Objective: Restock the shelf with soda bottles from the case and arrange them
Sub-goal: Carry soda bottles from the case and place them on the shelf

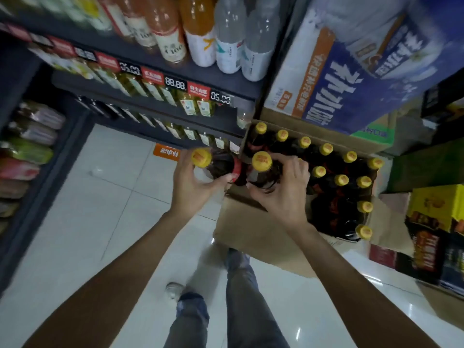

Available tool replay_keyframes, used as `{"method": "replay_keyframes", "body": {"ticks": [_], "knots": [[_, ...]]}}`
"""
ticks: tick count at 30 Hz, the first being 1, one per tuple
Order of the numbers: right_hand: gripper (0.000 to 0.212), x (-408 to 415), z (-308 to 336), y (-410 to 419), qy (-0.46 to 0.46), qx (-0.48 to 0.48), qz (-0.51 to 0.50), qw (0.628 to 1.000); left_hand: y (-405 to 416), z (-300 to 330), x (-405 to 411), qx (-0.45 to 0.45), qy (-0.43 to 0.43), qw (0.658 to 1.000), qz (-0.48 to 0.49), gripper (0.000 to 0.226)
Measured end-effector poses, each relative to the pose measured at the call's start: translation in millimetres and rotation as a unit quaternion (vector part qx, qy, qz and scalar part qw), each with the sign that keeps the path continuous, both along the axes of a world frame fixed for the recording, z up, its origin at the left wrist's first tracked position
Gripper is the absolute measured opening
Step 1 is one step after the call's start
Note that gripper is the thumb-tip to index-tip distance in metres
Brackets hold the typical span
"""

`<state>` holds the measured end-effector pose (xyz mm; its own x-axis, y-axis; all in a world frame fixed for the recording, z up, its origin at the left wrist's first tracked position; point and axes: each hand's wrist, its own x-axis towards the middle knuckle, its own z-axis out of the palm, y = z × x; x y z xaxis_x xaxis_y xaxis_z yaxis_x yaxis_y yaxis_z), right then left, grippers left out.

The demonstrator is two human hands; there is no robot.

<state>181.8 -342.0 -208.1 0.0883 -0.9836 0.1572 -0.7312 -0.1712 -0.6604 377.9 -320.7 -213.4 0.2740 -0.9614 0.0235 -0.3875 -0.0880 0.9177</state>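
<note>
Each hand grips one upright dark yellow-capped plastic soda bottle: left hand (190, 182) holds its bottle (218, 164) clear of the open brown cardboard case (253, 234), nearer the dark shelf (160, 114); right hand (281, 189) holds its bottle (262, 167) over the case edge

Left hand (193, 183): curled round a dark soda bottle (221, 167) with yellow cap, held over the white tiled floor (100, 209) just beside the case. Right hand (281, 189): gripping a second yellow-capped bottle (262, 169) at the case's near-left corner. Open cardboard case (251, 234): on the floor, rows of yellow-capped dark bottles upright inside. Dark shelf (150, 56): tiers of assorted drinks, price tags along the edges. Blue printed carton (351, 79): behind the case. Jeans and shoe: below.
</note>
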Motion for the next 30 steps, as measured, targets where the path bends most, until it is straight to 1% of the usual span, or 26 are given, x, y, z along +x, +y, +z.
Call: {"method": "replay_keyframes", "body": {"ticks": [2,3,4,6,8,11,13,16,19,21,24,28,30], "knots": [[0.064,21.8,40.3,19.3,-0.058,-0.003,0.043,0.997,34.6,38.5,21.3,0.022,0.104,0.992,0.068,0.069],[0.063,35.3,56.8,30.1,-0.089,-0.001,0.072,0.993,53.9,55.5,32.2,0.023,0.132,0.987,0.093,0.074],[0.063,51.0,71.4,41.2,-0.113,-0.001,0.102,0.988,74.5,71.5,44.7,0.014,0.141,0.984,0.11,0.076],[0.061,86.6,93.4,63.2,-0.146,0.014,0.163,0.976,119.9,96.9,72.8,-0.012,0.136,0.982,0.133,0.068],[0.057,127.6,107.6,88.6,-0.175,0.039,0.226,0.957,169.1,114.0,104.6,-0.031,0.125,0.978,0.166,0.059],[0.059,196.3,120.8,135.6,-0.222,0.091,0.312,0.919,245.0,129.8,152.9,-0.048,0.105,0.967,0.226,0.054],[0.059,239.5,127.4,164.9,-0.225,0.127,0.351,0.9,291.1,138.0,181.3,-0.052,0.096,0.957,0.267,0.049],[0.06,313.2,134.9,209.7,-0.207,0.142,0.405,0.879,362.3,151.0,233.2,-0.058,0.056,0.941,0.33,0.045],[0.065,397.1,146.9,264.3,-0.2,0.145,0.464,0.851,437.5,165.0,293.3,-0.049,-0.01,0.907,0.418,0.053],[0.063,447.2,156.4,300.4,-0.2,0.149,0.502,0.828,482.7,176.2,328.3,-0.035,-0.069,0.877,0.474,0.058],[0.061,516.5,173.3,353.3,-0.193,0.117,0.547,0.806,544.5,190.8,372.0,-0.025,-0.144,0.836,0.529,0.061],[0.062,610.6,193.0,412.7,-0.19,0.055,0.612,0.766,614.2,201.7,432.2,-0.068,-0.152,0.787,0.594,0.061],[0.062,657.4,204.8,439.4,-0.18,0.046,0.635,0.75,643.7,208.4,466.4,-0.082,-0.161,0.766,0.617,0.058]]}}
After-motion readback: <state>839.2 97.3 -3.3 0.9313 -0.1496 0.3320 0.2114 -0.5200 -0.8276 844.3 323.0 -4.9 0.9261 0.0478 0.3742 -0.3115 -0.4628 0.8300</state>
